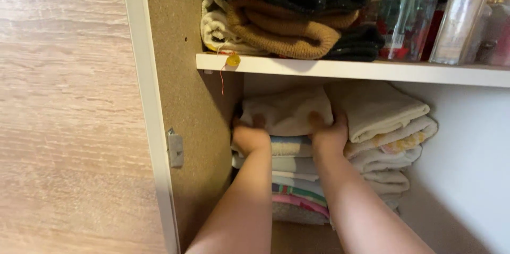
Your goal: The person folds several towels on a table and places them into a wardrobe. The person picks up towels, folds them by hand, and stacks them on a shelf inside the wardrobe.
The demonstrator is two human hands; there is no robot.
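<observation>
Both hands reach forward into an open cupboard, under its white shelf board (372, 71). The left hand (248, 136) and the right hand (330, 133) meet the same thing — a folded cream towel (289, 112) that lies on top of the left-hand stack of folded towels (297, 179).

Relation that matters: the cream towel lies directly ahead of both hands and slightly above the wrists, its long axis running left to right, across the line of the forearms. The left hand takes the towel's left end, close to the brown cupboard side wall (183, 100); the right hand takes its right end, just beside the second stack of pale towels (388, 137). Neither hand is plainly nearer; both are in contact.

State of the grip: each hand is partly closed against the towel's front edge, fingers curled onto or over the cloth. The fingertips are shadowed, so whether they reach beneath the fold cannot be told.

Surroundings: on the shelf above sit folded knitwear — black and tan pieces (289, 15) — and, to the right, clear bottles (457, 18). A small yellow tag on a red thread (232, 61) hangs at the shelf's front edge. The cupboard door (69, 110), wood-grained, stands open to the left.
</observation>
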